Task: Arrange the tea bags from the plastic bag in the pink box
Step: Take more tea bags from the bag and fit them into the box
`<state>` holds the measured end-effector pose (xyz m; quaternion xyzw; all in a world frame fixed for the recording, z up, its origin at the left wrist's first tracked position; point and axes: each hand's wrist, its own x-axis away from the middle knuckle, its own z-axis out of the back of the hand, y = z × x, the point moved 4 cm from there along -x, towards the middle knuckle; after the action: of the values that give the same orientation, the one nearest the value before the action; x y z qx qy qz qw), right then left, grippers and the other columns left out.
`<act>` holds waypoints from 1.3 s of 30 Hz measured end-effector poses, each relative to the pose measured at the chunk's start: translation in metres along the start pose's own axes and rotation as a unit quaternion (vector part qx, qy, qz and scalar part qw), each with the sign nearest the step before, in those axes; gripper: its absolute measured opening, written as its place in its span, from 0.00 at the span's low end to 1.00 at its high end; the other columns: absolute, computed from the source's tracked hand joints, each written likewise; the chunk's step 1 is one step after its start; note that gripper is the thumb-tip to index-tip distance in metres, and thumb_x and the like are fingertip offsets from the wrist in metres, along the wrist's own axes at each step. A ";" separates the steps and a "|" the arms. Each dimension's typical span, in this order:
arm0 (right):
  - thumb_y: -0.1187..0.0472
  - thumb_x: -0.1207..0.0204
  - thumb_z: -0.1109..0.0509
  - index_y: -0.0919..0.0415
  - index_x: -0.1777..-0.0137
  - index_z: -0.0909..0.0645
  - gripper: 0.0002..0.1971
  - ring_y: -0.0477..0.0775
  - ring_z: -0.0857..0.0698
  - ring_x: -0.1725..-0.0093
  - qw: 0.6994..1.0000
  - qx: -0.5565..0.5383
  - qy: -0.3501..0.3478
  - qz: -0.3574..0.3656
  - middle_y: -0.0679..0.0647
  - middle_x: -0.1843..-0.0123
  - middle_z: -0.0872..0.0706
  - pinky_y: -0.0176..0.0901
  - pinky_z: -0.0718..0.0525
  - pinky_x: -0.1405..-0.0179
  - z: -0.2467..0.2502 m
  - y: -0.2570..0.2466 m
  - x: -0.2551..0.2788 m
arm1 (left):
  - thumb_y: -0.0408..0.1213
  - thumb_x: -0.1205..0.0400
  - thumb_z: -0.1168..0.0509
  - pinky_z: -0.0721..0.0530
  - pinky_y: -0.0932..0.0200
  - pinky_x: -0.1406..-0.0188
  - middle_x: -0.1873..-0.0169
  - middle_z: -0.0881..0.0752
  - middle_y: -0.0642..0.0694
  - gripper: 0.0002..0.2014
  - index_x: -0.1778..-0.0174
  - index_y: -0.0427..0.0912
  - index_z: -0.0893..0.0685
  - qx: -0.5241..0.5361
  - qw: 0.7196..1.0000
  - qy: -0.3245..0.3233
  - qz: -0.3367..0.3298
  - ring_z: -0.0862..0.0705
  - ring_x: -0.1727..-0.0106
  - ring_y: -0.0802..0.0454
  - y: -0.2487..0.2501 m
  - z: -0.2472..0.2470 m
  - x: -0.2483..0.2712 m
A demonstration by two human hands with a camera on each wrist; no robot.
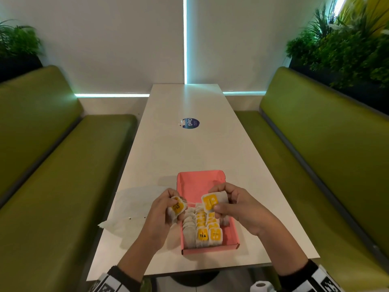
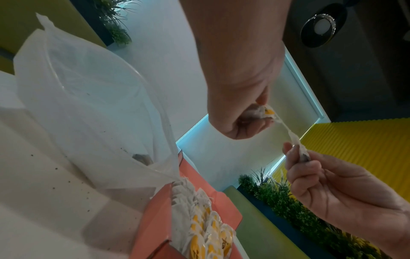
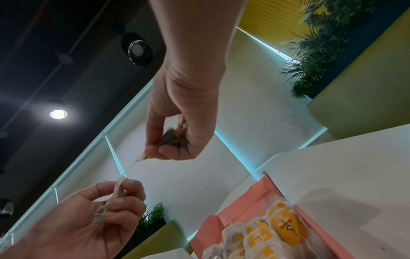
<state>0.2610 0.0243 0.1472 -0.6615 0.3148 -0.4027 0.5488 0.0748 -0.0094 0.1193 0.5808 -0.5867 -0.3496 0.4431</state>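
Note:
The open pink box [image 1: 230,230] sits on the white table near me, with several tea bags [image 1: 203,232] packed in rows in its near half. Above it my left hand [image 1: 174,204] pinches one tea bag with a yellow tag [image 1: 177,206]. My right hand [image 1: 219,204] pinches a second tea bag [image 1: 212,201]. A thin string [image 1: 190,202] runs taut between the two. The clear plastic bag [image 1: 130,205] lies flat left of the box; in the left wrist view the plastic bag [image 2: 88,105] looks almost empty. In the right wrist view my right hand [image 3: 155,151] and left hand [image 3: 124,191] hold the string [image 3: 129,169].
Green benches [image 1: 52,165] run along both sides of the narrow white table [image 1: 189,148]. A round blue sticker [image 1: 190,123] marks the table's middle. Plants [image 1: 341,43] stand behind the benches. A white roll [image 1: 261,286] shows below the table's near edge.

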 end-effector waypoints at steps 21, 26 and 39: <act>0.76 0.33 0.26 0.66 0.62 0.19 0.07 0.49 0.16 0.69 0.995 0.008 0.051 0.086 0.58 0.66 0.16 0.35 0.19 0.68 0.000 -0.003 -0.007 | 0.37 0.32 0.35 0.32 0.57 0.70 0.73 0.21 0.46 0.02 0.69 0.43 0.19 -0.072 0.994 0.007 -0.078 0.27 0.70 0.52 -0.001 0.000 0.000; 0.69 0.40 0.21 0.60 0.66 0.17 0.08 0.51 0.15 0.68 0.995 -0.009 0.040 0.088 0.56 0.65 0.14 0.38 0.17 0.65 -0.002 -0.005 -0.007 | 0.37 0.32 0.32 0.24 0.56 0.65 0.71 0.19 0.45 0.08 0.64 0.36 0.20 -0.062 0.993 0.008 -0.100 0.22 0.69 0.52 0.000 -0.001 0.000; 0.74 0.26 0.31 0.59 0.54 0.22 0.09 0.49 0.20 0.73 0.995 -0.012 0.091 0.042 0.54 0.67 0.17 0.39 0.19 0.71 -0.005 -0.012 -0.005 | 0.20 0.21 0.37 0.21 0.73 0.68 0.70 0.14 0.56 0.09 0.57 0.38 0.17 -0.142 0.967 0.065 -0.203 0.19 0.69 0.65 0.017 -0.005 0.008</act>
<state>0.2537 0.0287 0.1586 -0.6148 0.3961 -0.4341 0.5260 0.0733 -0.0155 0.1376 0.6402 -0.3704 -0.4734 0.4784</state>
